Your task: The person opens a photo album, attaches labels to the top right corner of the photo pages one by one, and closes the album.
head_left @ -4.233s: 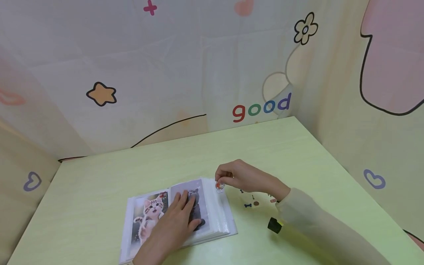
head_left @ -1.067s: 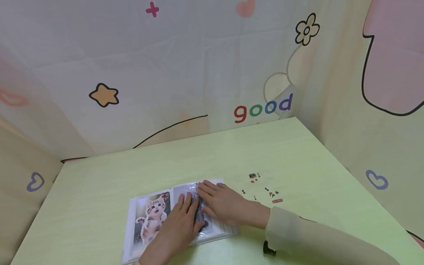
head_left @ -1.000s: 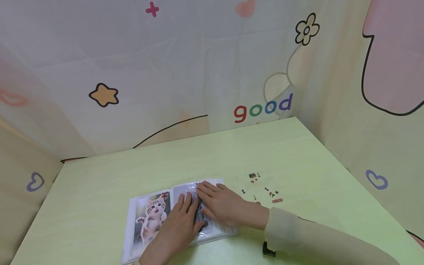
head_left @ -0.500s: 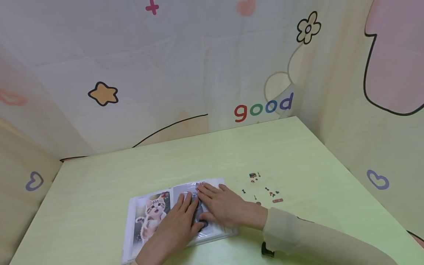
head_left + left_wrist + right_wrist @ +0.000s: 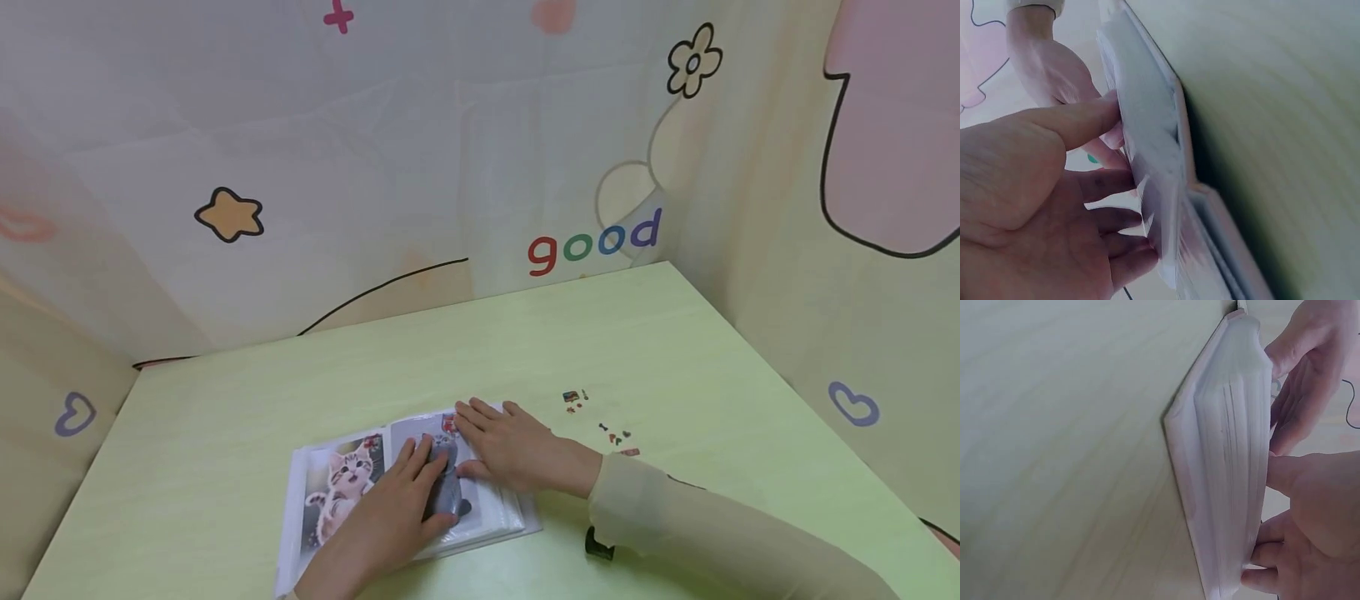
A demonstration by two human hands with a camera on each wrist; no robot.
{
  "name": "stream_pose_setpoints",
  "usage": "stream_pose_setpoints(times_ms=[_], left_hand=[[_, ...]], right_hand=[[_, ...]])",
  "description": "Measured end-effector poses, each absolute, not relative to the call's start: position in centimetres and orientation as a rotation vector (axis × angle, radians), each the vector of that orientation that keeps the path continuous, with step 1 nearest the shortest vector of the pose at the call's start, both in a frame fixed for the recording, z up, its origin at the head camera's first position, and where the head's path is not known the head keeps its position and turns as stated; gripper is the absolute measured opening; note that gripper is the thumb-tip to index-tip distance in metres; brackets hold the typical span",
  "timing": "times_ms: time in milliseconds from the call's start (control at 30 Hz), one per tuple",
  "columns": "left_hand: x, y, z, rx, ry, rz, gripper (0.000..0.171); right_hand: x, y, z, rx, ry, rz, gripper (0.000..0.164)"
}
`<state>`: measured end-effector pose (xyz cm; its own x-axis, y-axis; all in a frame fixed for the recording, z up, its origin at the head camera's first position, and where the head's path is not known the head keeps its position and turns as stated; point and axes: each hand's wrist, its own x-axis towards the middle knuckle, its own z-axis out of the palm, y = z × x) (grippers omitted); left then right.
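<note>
A white photo album (image 5: 287, 517) lies open on the table. Its left page shows a kitten photo (image 5: 349, 477); the right page has a grey cat photo (image 5: 450, 492) under clear film. My left hand (image 5: 390, 508) rests on the right page with fingers extended, partly covering the cat. My right hand (image 5: 517, 450) lies on that page's upper right, fingers straight. By its fingertips a small red-and-white sticker (image 5: 449, 422) shows at the photo's top right corner. In the right wrist view, the thick stack of page edges (image 5: 1229, 437) sits beside the right hand's fingers.
Several small stickers, among them a dark rectangular one (image 5: 571, 397) and a pinkish strip (image 5: 630, 452), are scattered right of the album. A black object (image 5: 598, 543) shows below the right sleeve. Printed cloth walls (image 5: 375, 167) enclose the table (image 5: 225, 400).
About four seconds ago my right hand pinched a small sticker beyond the page's right edge. It then pressed on the photo, and now has shifted slightly right, uncovering the red-and-white sticker. My left hand stays put.
</note>
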<state>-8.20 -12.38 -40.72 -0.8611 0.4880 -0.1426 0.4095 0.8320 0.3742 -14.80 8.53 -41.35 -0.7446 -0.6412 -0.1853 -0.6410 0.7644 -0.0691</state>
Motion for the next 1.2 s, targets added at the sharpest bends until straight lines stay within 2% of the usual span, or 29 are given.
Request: stream_pose_setpoints(times_ms=[300, 500, 600, 833, 1067, 1200], left_hand=[[-7.9, -12.0, -40.4, 0.636, 2.761, 0.376, 0.075], [-7.8, -12.1, -40.4, 0.687, 2.772, 0.372, 0.075], [-7.8, -12.2, -40.5, 0.717, 2.789, 0.377, 0.075], [-7.7, -12.4, -40.7, 0.756, 2.803, 0.367, 0.075], [-7.7, -12.3, -40.5, 0.748, 2.798, 0.352, 0.075], [-7.7, -12.2, -40.4, 0.726, 2.788, 0.367, 0.075]], right_hand=[[-14.4, 8.1, -41.1, -0.979, 2.826, 0.087, 0.082], [-13.6, 7.3, -41.1, -1.112, 2.775, 0.126, 0.069], [-13.7, 7.2, -41.2, -1.09, 2.752, 0.122, 0.067], [-14.5, 7.4, -41.2, -1.047, 2.743, 0.093, 0.074], [-15.8, 7.8, -41.3, -0.918, 2.77, 0.02, 0.089], [-16.0, 7.9, -41.3, -0.925, 2.766, -0.041, 0.091]])
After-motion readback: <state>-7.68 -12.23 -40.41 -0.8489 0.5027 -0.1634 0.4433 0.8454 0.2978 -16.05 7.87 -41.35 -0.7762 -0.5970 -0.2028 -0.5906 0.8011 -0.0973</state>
